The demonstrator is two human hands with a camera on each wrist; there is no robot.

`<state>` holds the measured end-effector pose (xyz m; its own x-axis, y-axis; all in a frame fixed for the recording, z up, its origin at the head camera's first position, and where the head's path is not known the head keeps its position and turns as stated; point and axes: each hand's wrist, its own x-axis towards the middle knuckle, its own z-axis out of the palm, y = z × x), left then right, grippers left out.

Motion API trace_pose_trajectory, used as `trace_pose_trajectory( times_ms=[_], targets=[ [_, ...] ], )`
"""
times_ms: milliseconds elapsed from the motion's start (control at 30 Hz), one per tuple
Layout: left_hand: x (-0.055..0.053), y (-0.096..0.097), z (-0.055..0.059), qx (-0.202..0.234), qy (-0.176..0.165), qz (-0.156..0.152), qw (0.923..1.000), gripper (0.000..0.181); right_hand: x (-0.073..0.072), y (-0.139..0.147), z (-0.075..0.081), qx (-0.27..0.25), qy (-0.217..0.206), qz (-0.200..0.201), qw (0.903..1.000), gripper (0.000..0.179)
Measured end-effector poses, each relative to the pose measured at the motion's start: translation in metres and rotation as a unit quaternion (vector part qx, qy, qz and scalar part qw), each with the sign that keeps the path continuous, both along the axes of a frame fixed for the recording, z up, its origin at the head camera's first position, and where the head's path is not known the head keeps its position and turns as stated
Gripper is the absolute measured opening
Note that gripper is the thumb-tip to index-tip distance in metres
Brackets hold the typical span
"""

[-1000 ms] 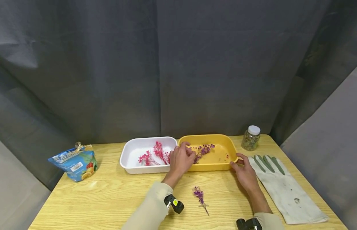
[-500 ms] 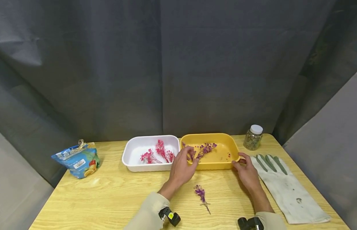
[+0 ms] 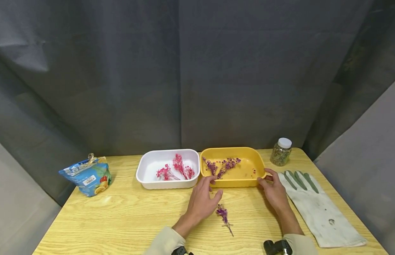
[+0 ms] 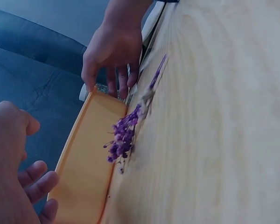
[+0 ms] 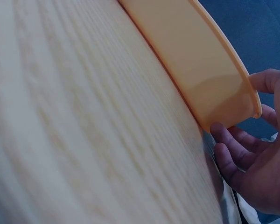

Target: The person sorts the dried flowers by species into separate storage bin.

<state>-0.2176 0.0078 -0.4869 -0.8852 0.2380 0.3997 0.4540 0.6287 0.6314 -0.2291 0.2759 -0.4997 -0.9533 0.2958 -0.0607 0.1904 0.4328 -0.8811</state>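
My left hand (image 3: pixel 202 200) is over the table just in front of the yellow tray (image 3: pixel 239 183), fingers loosely bent and holding nothing. Its fingertips are near the tray's front left corner; whether they touch it cannot be told. My right hand (image 3: pixel 274 191) holds the tray's front right corner, thumb and fingers on either side of it, also visible in the right wrist view (image 5: pixel 266 144). Inside the tray lie purple dried flower sprigs (image 3: pixel 227 165) and a few loose bits. One more purple dried flower sprig (image 3: pixel 223 215) lies on the table between my hands, its stem towards me.
A white tray (image 3: pixel 164 185) with pink dried flowers (image 3: pixel 179 164) adjoins the yellow one on the left. Further left stands a clipped blue pouch (image 3: pixel 89 177). To the right are a white-lidded jar (image 3: pixel 281 153) and a pale cloth (image 3: pixel 325 216) with green leaf-like strips (image 3: pixel 299 180).
My left hand has drawn back out of the yellow tray towards me, leaving the purple sprigs inside. My right hand has stayed at the tray's corner. The view has shifted slightly.
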Motion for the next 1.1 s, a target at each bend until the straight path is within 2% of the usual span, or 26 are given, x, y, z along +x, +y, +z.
trace_pose_trajectory(
  times_ms=[233,533,767,1100],
  targets=[
    [0.012,-0.001,-0.003,-0.012,-0.040,0.004,0.9991,0.044,-0.001,0.001,0.000,0.005,0.000,-0.002,1.0000,0.065],
    [0.026,0.001,-0.010,-0.045,-0.060,0.014,0.9971,0.045,0.000,0.001,-0.003,0.002,-0.008,-0.009,0.9999,0.062],
    [0.031,0.003,-0.016,-0.103,-0.073,0.019,0.9918,0.038,-0.001,0.001,-0.001,0.005,-0.003,-0.004,1.0000,0.063],
    [0.036,0.003,-0.020,-0.159,-0.080,0.010,0.9839,0.036,0.001,0.000,0.002,-0.008,-0.009,0.013,0.9998,0.066]
  ],
)
